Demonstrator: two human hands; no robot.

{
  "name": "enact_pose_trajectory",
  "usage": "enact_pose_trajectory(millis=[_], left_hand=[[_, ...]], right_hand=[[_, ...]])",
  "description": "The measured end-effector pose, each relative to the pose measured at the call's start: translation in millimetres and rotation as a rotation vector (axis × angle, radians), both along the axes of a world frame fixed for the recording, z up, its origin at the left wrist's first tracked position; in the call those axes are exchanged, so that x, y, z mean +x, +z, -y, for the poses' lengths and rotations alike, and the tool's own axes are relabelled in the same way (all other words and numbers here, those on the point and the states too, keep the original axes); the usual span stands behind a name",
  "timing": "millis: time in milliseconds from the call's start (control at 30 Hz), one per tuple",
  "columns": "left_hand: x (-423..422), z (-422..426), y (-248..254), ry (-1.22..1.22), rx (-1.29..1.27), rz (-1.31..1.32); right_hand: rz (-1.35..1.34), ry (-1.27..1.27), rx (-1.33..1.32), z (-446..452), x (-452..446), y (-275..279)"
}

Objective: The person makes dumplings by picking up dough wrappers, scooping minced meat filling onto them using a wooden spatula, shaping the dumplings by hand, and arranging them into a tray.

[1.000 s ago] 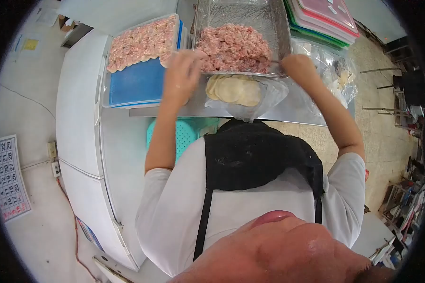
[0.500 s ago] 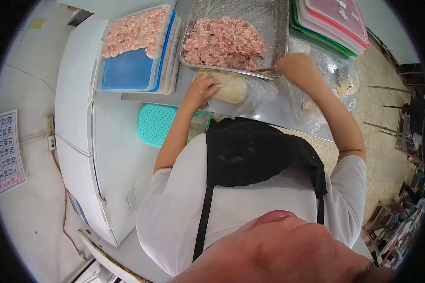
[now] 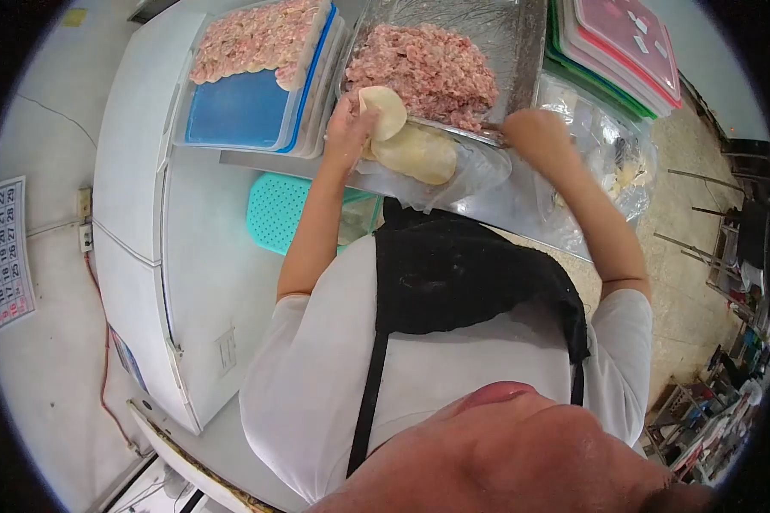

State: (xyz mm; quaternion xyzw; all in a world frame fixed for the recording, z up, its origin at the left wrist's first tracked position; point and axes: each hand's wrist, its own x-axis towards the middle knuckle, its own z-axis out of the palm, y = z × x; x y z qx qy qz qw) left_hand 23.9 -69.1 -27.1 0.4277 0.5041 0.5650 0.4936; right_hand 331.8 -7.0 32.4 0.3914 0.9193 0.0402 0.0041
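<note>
Pinched in the fingers of my left hand (image 3: 347,132) is a round, pale dough wrapper (image 3: 386,114), raised at the near edge of the metal tray (image 3: 515,60). A mound of minced meat (image 3: 428,73) lies in that tray. Just below the wrapper, a stack of more dough wrappers (image 3: 419,154) rests on a clear plastic bag (image 3: 479,175). My right hand (image 3: 536,137) is closed at the tray's near right corner, around a thin, dark spreading tool (image 3: 492,130) whose tip points to the meat. Most of the tool is hidden.
At left, a stacked plastic container (image 3: 235,120) with a blue base holds rows of meat-topped pieces. Stacked lids (image 3: 629,43) and a clear bag (image 3: 629,162) with pale pieces lie at right. A turquoise perforated basket (image 3: 275,212) sits below the table edge, beside a white refrigerator (image 3: 133,179).
My left hand has lifted a wrapper off the stack and moved up and left toward the tray. My right hand stays near the tray corner with the tool. The whole view has shifted slightly.
</note>
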Motion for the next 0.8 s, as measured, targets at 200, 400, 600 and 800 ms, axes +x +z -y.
enact_pose_trajectory(millis=[200, 400, 600, 800], left_hand=[[-2.7, -17.7, 17.0, 0.192, -0.079, 0.582], [0.4, -47.2, 17.8, 0.115, 0.069, 0.439], [34.1, -80.9, 43.2, -0.183, 0.005, 1.184], [17.3, -92.5, 46.9, -0.135, -0.038, 1.211]], right_hand=[[-0.245, -0.146, -0.337, -0.4, -33.3, -35.9], [-0.709, -0.309, -0.788, -8.6, -24.9, 8.5], [-1.131, -0.476, -0.755, -2.0, -85.3, 23.2], [-0.583, -0.286, -0.264, 7.5, -76.6, 25.2]])
